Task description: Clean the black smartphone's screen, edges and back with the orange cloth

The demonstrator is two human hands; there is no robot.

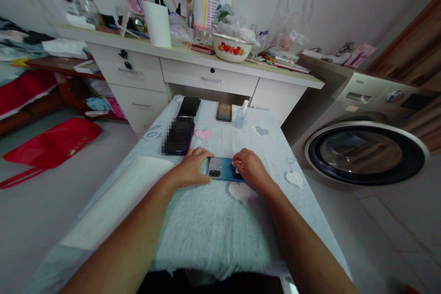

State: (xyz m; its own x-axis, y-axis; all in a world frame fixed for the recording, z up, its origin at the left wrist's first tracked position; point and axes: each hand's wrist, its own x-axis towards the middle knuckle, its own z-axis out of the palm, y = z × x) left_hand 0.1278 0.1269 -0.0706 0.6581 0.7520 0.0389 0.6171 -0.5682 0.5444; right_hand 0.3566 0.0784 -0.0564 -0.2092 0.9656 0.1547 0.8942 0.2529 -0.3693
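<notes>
A blue smartphone (223,170) lies back side up and crosswise on the cloth-covered table, its dark camera block near the left end. My left hand (193,167) grips that end, fingers along the far edge and thumb by the near corner. Over the phone's right part, my right hand (250,167) is closed on a small orange cloth (237,163), pressed to the phone's back; most of the cloth is hidden. Beyond my left hand lies a dark phone (179,137), with a black wallet-like item (189,107) behind it.
A clear spray bottle (241,115) stands at the table's far side beside a small brown framed square (224,112). White paper (117,202) lies along the left side. Behind are white drawers (210,76) carrying a floral bowl (232,48); a washing machine (365,115) stands right.
</notes>
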